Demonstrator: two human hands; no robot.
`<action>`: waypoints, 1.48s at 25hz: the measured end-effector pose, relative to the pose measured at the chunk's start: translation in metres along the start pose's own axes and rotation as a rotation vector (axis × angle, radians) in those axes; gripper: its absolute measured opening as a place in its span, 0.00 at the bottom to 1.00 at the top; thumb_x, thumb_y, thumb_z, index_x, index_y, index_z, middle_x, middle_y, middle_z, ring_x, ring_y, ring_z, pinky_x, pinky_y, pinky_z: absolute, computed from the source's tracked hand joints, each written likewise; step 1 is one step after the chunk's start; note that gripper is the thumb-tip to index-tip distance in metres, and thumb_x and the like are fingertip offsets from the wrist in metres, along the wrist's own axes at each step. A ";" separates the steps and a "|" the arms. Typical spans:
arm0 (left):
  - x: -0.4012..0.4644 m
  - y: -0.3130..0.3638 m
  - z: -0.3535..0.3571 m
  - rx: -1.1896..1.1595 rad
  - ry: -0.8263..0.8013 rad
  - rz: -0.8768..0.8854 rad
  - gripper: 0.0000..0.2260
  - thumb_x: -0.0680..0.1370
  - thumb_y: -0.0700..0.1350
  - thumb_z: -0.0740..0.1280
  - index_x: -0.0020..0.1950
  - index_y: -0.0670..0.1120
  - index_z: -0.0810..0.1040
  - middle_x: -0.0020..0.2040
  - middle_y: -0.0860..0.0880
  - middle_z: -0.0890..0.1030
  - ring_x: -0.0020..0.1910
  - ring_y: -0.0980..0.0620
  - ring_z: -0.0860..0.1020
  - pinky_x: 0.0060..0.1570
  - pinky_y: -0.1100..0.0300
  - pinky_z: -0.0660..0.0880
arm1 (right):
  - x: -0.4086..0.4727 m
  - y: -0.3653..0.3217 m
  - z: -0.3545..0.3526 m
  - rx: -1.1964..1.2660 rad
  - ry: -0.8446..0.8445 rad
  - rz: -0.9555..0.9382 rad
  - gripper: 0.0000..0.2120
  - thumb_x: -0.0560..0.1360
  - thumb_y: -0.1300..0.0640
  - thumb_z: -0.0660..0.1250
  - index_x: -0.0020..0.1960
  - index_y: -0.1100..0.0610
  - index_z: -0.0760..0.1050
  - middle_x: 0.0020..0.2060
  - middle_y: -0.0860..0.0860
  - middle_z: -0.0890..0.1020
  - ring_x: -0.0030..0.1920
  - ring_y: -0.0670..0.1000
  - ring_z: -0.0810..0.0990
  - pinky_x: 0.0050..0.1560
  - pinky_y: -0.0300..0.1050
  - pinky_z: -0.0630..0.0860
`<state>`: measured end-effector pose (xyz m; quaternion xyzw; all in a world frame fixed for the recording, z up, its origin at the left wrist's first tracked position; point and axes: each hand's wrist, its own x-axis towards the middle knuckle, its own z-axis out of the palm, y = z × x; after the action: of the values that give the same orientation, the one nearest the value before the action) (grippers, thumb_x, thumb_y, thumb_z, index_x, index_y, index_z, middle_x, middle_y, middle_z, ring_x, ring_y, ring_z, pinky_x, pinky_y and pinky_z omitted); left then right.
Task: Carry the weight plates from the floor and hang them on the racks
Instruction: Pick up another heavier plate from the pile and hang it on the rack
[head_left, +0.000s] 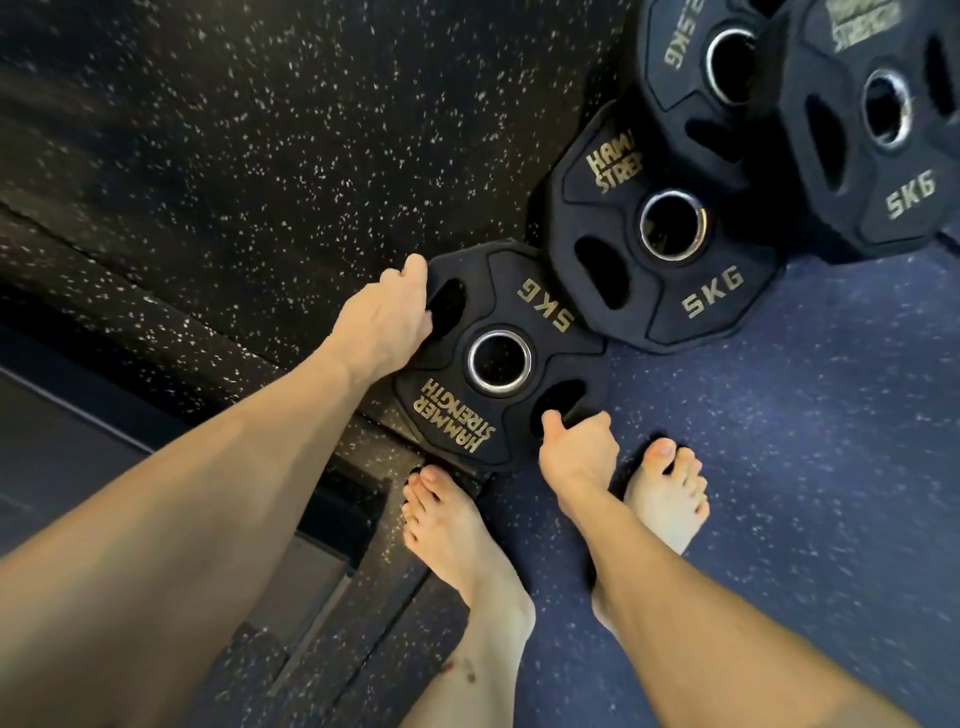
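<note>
Where black speckled floor (260, 130) meets blue mat (805, 441), plates (660, 234) lie.

Four black 5KG plates (498, 358) flat on floor, overlapping.

We see two floor surfaces: black speckled rubber floor (249, 156) from 9 to 12 o'clock, blue speckled floor (810, 467) from 3 to 6. Four weight plates (670, 291) run from centre toward 1 o'clock; bare feet (452, 525) stand at 6.
</note>
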<state>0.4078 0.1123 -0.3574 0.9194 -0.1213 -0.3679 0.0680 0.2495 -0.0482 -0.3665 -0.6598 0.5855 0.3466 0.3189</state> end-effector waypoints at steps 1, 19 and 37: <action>-0.004 -0.002 -0.003 -0.016 -0.040 -0.004 0.13 0.80 0.48 0.65 0.58 0.46 0.63 0.49 0.43 0.79 0.45 0.39 0.81 0.43 0.47 0.76 | 0.001 0.002 -0.006 0.011 -0.019 -0.022 0.24 0.77 0.50 0.65 0.66 0.64 0.66 0.59 0.64 0.78 0.58 0.64 0.77 0.57 0.55 0.76; -0.250 0.066 -0.188 -1.350 0.048 -0.652 0.21 0.70 0.38 0.67 0.63 0.47 0.78 0.53 0.46 0.85 0.54 0.44 0.82 0.56 0.48 0.80 | -0.210 -0.041 -0.216 0.356 -0.241 -0.308 0.09 0.74 0.56 0.65 0.54 0.54 0.75 0.49 0.50 0.82 0.50 0.52 0.80 0.50 0.50 0.80; -0.671 0.194 -0.622 -1.809 1.111 0.114 0.19 0.71 0.65 0.66 0.41 0.51 0.85 0.37 0.52 0.81 0.38 0.55 0.78 0.43 0.60 0.76 | -0.750 -0.131 -0.570 0.821 -0.247 -1.441 0.17 0.76 0.38 0.60 0.35 0.46 0.75 0.28 0.43 0.77 0.29 0.41 0.73 0.32 0.35 0.71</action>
<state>0.3357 0.1310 0.5746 0.5588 0.2026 0.1539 0.7893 0.3720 -0.0912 0.5751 -0.6614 0.0612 -0.1129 0.7390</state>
